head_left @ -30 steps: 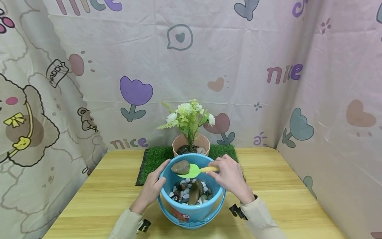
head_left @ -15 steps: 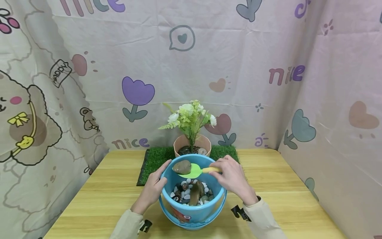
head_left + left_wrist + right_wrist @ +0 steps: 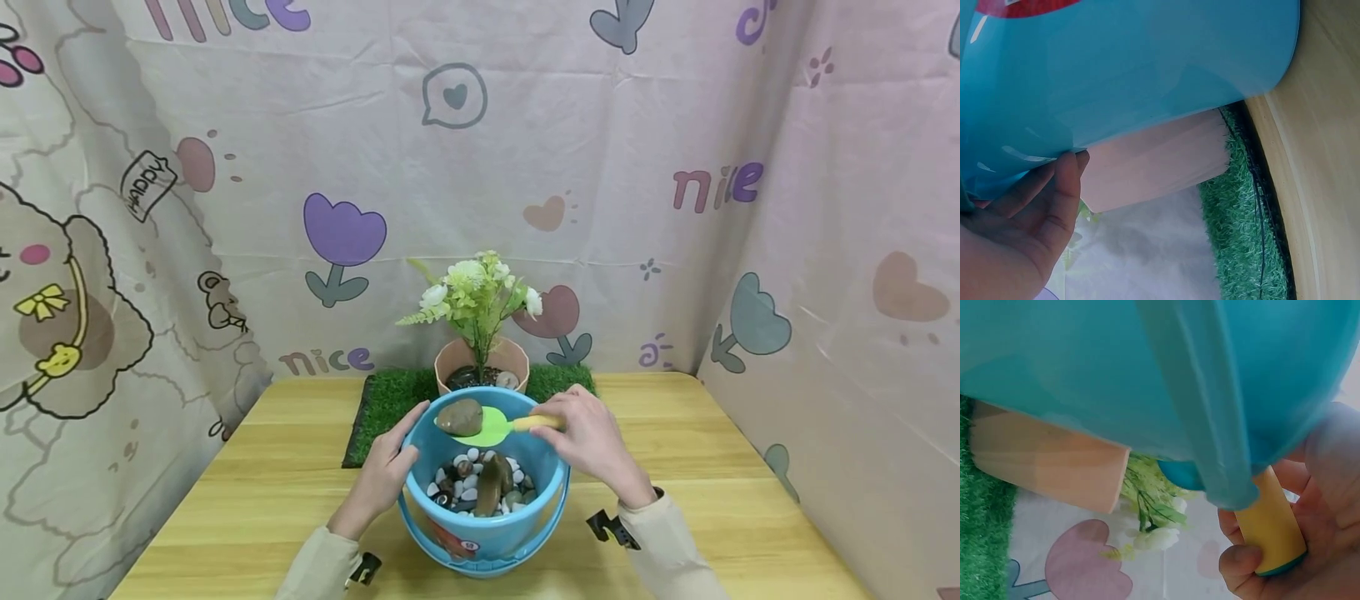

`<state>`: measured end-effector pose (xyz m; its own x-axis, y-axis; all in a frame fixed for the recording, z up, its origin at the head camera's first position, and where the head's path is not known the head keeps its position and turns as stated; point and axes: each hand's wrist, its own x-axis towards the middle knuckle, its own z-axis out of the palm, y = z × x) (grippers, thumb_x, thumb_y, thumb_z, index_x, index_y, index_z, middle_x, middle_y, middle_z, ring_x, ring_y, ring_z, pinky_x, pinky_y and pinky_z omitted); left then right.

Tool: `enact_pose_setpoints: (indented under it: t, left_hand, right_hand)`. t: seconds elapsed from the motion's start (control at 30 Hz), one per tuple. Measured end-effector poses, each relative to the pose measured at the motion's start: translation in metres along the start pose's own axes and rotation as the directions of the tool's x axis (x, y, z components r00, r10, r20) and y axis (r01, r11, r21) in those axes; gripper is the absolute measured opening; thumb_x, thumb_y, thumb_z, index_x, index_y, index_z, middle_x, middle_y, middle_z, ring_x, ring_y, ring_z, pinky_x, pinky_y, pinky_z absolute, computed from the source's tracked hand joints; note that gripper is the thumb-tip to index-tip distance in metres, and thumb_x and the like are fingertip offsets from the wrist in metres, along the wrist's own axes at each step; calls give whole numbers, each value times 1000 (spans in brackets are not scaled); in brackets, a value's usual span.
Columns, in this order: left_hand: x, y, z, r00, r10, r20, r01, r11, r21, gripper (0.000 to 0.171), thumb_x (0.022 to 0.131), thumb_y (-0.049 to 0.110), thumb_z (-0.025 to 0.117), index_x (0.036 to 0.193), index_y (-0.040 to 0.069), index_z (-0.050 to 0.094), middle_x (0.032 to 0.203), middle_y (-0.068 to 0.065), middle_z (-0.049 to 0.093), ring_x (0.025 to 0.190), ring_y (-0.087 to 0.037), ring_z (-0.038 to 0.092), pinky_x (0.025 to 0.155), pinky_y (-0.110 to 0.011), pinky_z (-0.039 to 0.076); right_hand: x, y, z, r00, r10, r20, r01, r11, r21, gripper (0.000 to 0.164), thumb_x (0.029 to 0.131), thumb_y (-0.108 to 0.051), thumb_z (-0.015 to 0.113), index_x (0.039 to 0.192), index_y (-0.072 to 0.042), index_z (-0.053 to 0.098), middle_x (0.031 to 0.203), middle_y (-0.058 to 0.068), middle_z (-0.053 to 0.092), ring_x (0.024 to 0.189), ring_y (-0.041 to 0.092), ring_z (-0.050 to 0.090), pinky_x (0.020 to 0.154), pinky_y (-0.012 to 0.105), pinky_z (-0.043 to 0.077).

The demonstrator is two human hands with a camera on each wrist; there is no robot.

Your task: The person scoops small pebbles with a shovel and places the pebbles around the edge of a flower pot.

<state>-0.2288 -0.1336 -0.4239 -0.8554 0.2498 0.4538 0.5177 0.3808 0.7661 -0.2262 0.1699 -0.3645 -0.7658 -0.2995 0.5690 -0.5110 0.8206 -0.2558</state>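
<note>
1. A large stone [image 3: 461, 417] rests on the green blade of a toy shovel [image 3: 495, 429] above the pebbles, at the far left of the bucket's mouth
2. The person's right hand [image 3: 588, 437], at the right side, curls its fingers round the shovel's yellow handle [image 3: 534, 422]
3. The shovel's long axis runs left to right across the mouth, placing the stone directly left of the right hand; the left hand is nearer, just across the rim
4. The left hand [image 3: 382, 468] grips the blue bucket [image 3: 498, 542] at its left rim, fingers against the outer wall
5. Pebbles [image 3: 469, 493] fill the bottom; beyond stands a pot [image 3: 448, 362] of white flowers [image 3: 467, 275] on a grass mat [image 3: 375, 417]
</note>
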Motion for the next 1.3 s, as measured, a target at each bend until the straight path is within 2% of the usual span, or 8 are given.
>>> enact_pose_setpoints:
  t: [0.1,0.37,0.63,0.83,1.07,1.3]
  left_hand:
    - [0,0,0,1000,-2,-3,2,1000,-2,64,89,0,39,152,15,38,143,-14,53,116,-32,63,80,-33,57]
    - [-1,-3,1,1000,2,-6,-2,1000,11,63,90,-1,40,152,14,38,142,-17,54,117,-36,63,81,-35,58]
    - [-1,-2,2,1000,-2,-10,2,1000,6,63,90,-1,39,152,13,39,140,-18,55,115,-37,64,80,-38,59]
    - [-1,0,1,1000,-23,-11,23,1000,-4,63,90,0,39,152,15,38,141,-15,56,115,-34,64,82,-37,58]
    - [-1,-2,2,1000,-12,-21,12,1000,7,62,90,-1,39,151,11,39,140,-17,56,115,-35,64,81,-36,58]
    - [-1,-1,3,1000,-13,-24,13,1000,7,63,90,-2,40,151,12,39,141,-14,56,116,-34,64,83,-36,58]
  right_hand:
    - [3,2,-6,1000,-6,-2,6,1000,11,20,77,-27,82,95,-20,80,89,-6,73,78,7,47,65,25,38]
    - [15,10,-21,1000,-18,-15,18,1000,3,20,78,-25,81,96,-17,80,88,-4,73,75,9,45,64,25,37]
    - [28,21,-24,999,0,-34,0,1000,-1,20,78,-24,81,97,-15,80,84,-2,72,74,12,47,64,27,37]
    - [40,31,-16,998,50,-28,-50,999,-8,22,81,-26,79,100,-16,79,84,-3,72,74,13,47,64,28,36]
    - [54,44,2,991,132,15,-132,991,-38,21,82,-29,77,101,-18,79,87,-2,73,76,15,48,66,31,37]
    - [66,51,19,991,126,42,-124,990,-66,21,83,-28,76,101,-17,79,92,0,74,79,17,50,68,33,40]
